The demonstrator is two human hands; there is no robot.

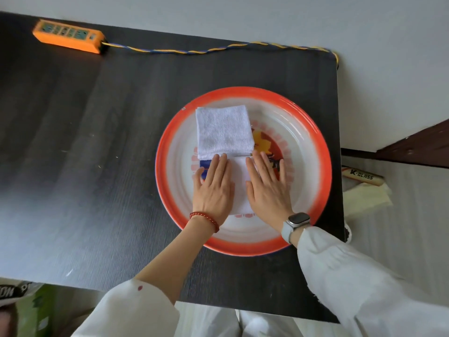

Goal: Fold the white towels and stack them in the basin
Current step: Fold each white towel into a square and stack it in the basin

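Down on the dark desk (85, 147) sits a round basin (313, 132) with an orange-red rim and a painted pattern on its white floor; it lies toward the desk's right edge. Inside it, on the far side, rests one folded white towel (224, 128), a neat squarish block with its near edge just beyond the fingertips; a second folded towel (239, 183) lies just nearer the person, touching or nearly touching the first, and both hands lie flat on top of it. The left hand (213, 188) has its grip spread, fingers straight and pressing down on the towel's left part, thumb out over the basin floor; a red bead bracelet (205, 218) circles that wrist. The right hand (267, 188) is likewise flat and open-fingered on the towel's right part, nothing pinched; a watch (297, 222) with a pale strap sits on that wrist, and white sleeves cover both forearms further back. How many layers the nearer towel has is hard to tell, since the hands cover most of it. At the desk's far left corner lies an orange power strip (68, 36); its twisted yellow-and-blue cord (218, 48) runs along the far edge and drops over the right corner. Beside the desk on the right, lower down, is a packet printed "K-GLASS" (362, 176) with pale cloth or paper (366, 198) beside it.
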